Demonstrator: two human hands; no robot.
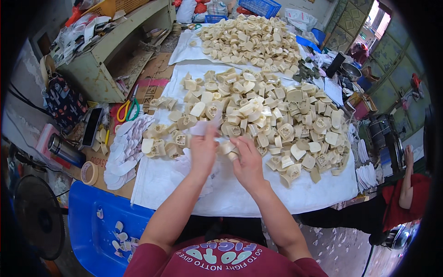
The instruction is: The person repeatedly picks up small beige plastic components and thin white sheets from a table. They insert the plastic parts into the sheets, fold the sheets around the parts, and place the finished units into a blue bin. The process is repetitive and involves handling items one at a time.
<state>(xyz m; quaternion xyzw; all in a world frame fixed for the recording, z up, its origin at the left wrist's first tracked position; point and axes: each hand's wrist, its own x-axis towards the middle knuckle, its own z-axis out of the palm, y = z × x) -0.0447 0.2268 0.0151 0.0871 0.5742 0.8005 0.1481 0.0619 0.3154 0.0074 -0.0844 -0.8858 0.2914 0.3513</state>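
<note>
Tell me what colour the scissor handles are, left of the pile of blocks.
The scissors have one yellow handle and one green handle, seen in the head view beside the white sheet.

1. Single head-worn fisheye view looked steeply down from above the person's chest, facing forward across the counter.
2. Sat close: forearms entered from the lower edge.
3. Straight edges bent toward the rim.

Bright, even daylight fills the scene, strongest from the doorway at the far right, which is blown out white. The white cloth on the desk reflects it softly, with only faint shadows beneath the forearms. The centre is sharp; toward the rim straight edges bend, detail smears, and a black vignette closes the corners.
</note>
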